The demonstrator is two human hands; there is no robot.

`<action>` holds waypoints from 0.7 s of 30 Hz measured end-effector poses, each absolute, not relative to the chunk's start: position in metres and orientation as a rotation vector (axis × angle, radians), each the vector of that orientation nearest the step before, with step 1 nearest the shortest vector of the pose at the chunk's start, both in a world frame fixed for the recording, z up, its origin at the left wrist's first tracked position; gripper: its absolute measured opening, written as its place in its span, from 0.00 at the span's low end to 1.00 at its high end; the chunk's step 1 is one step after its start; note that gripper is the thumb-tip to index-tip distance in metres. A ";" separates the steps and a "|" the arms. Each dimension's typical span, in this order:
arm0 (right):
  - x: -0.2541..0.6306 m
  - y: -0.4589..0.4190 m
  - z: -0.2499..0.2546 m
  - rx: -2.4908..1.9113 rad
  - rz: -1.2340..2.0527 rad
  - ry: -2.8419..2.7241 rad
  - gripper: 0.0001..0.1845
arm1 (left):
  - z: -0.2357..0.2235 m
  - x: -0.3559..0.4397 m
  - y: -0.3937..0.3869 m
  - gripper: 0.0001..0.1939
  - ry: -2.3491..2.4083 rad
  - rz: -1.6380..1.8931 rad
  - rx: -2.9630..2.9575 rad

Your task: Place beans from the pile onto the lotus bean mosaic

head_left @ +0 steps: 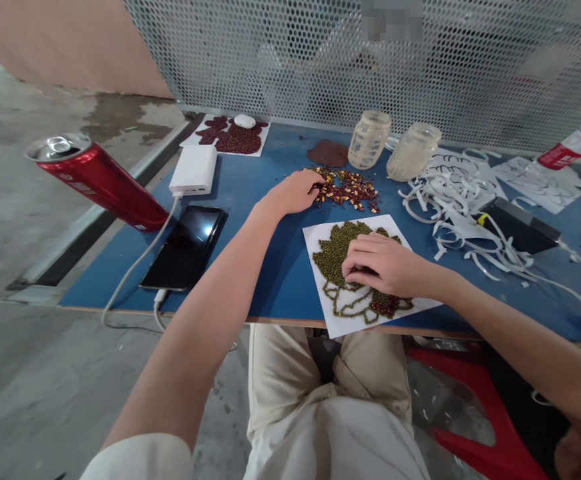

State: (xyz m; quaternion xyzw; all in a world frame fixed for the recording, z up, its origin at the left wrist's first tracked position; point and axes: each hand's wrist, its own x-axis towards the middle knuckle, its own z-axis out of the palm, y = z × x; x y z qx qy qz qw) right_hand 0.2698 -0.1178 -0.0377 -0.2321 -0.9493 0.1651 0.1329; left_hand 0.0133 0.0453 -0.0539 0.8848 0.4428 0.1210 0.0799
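My left hand (pixel 295 191) reaches forward to a loose pile of mixed red, yellow and green beans (pixel 350 189) on the blue table (pixel 265 267); its fingertips are curled into the pile's left edge. My right hand (pixel 383 265) rests on a white sheet (pixel 330 320) that bears a picture made of green and red beans (pixel 338 257). Its fingers are pressed together on the beans near the middle of the picture. What either hand pinches is too small to see.
Two clear jars (pixel 369 139) (pixel 413 151) stand behind the pile, beside a brown patch (pixel 328 153). A red can (pixel 95 177), a white power bank (pixel 194 170) and a black phone (pixel 184 247) sit at left. White paper strips (pixel 453 200) lie at right. A second bean picture (pixel 230 137) lies far left.
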 end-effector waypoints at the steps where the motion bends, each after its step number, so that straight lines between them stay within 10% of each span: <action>1: 0.269 -0.118 -0.038 -0.684 0.516 -2.754 0.11 | -0.054 0.013 0.046 0.26 1.328 0.368 2.644; 21: 0.260 -0.112 -0.033 -1.093 0.906 -2.547 0.07 | -0.059 0.012 0.049 0.27 1.384 0.408 2.626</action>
